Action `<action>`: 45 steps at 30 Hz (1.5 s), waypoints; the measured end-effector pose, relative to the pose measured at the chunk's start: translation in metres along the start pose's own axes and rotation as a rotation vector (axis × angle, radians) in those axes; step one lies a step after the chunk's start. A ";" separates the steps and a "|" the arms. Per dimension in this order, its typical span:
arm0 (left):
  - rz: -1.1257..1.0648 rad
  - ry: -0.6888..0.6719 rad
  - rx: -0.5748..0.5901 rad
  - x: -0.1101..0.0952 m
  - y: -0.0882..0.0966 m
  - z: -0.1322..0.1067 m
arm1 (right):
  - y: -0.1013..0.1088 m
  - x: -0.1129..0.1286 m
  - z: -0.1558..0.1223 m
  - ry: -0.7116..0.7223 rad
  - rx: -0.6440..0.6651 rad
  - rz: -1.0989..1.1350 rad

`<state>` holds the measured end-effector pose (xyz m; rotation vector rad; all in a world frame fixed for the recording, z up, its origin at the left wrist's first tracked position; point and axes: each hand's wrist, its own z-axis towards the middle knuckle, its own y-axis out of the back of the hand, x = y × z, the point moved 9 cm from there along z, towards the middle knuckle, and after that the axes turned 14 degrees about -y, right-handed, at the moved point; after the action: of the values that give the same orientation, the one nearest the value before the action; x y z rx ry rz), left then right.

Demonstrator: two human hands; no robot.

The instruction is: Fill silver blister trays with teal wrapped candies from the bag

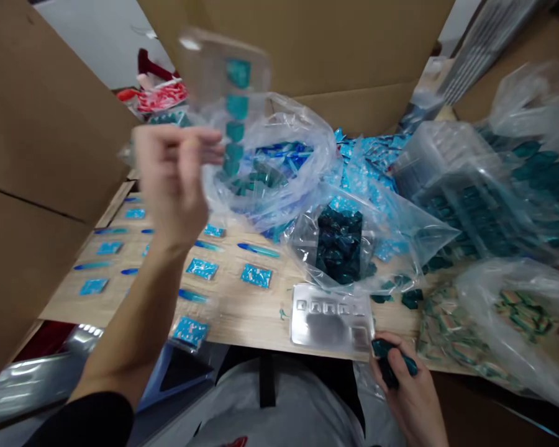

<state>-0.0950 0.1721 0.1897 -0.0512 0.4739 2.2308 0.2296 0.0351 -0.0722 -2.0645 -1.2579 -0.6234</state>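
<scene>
Currently, we'd guess we're approx. midway: at left on the wooden table [242, 320], blue sticks [258, 250] & blue packets [256, 275] lie in rows, paired up, so that bit looks done, tho our left arm hides some. Above them our left hand [172, 177] is raised & blurred, thumb & fingers seemingly pinched on the left edge of a clear tray [202, 74]; its teal pieces [235, 107] run in a column just right of the fingertips, so that row looks filled, afaict. Mid-table, far side, sits an open bag [323, 139] w/ more sticks; nearer & to its right, a clear bag [414, 233] lies around a block of dark pieces [340, 245]. Near edge, a second tray [328, 329] lies flat, its small pockets w/o pieces as far as we can see, so prob. not yet done. At its right edge our right hand [410, 388] is closed, thumb & fingers clamped on a few loose teal chunks [386, 365]; whether the fingertips touch the tray, can't tell. Far right, extra pieces; near right, a bag of green packets [524, 316].
</scene>
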 end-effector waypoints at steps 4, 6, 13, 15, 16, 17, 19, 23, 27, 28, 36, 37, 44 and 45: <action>0.038 -0.072 0.246 0.055 -0.098 0.010 | -0.005 -0.006 0.000 -0.060 -0.018 0.002; -0.001 -0.099 0.460 0.069 -0.152 -0.001 | -0.006 -0.009 -0.004 -0.069 -0.033 0.004; 0.028 -0.029 0.681 0.097 -0.203 -0.051 | -0.015 -0.012 -0.017 -0.074 -0.027 0.042; 0.045 0.001 0.686 0.100 -0.196 -0.052 | -0.019 -0.011 -0.015 -0.091 0.011 0.020; 0.060 0.019 0.681 0.098 -0.189 -0.050 | -0.022 -0.010 -0.013 -0.095 0.041 0.007; 0.080 0.038 0.661 0.094 -0.180 -0.047 | -0.026 -0.009 -0.011 -0.095 0.076 -0.011; 0.128 0.076 0.560 0.074 -0.151 -0.043 | -0.035 -0.008 -0.007 -0.089 0.145 -0.050; 0.066 0.104 0.184 -0.011 -0.065 -0.061 | -0.048 -0.007 -0.008 -0.066 0.175 -0.120; -0.439 0.429 0.434 -0.084 -0.059 -0.128 | -0.060 0.010 -0.017 0.087 0.097 -0.280; -0.593 0.567 0.565 -0.099 -0.069 -0.150 | -0.064 0.016 -0.021 0.154 0.089 -0.333; -1.116 1.181 0.647 -0.122 -0.089 -0.215 | -0.095 0.035 -0.046 0.514 0.258 -0.580; -1.129 1.173 0.650 -0.122 -0.087 -0.215 | -0.097 0.032 -0.045 0.506 0.281 -0.584; -0.954 0.957 0.757 -0.131 -0.080 -0.213 | -0.088 0.002 -0.029 0.215 0.222 -0.448; -0.935 0.945 0.772 -0.131 -0.080 -0.212 | -0.087 -0.001 -0.028 0.181 0.234 -0.428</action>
<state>0.0247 0.0476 -0.0075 -0.7619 1.4259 0.8982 0.1491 0.0440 -0.0302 -1.5229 -1.5929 -0.7906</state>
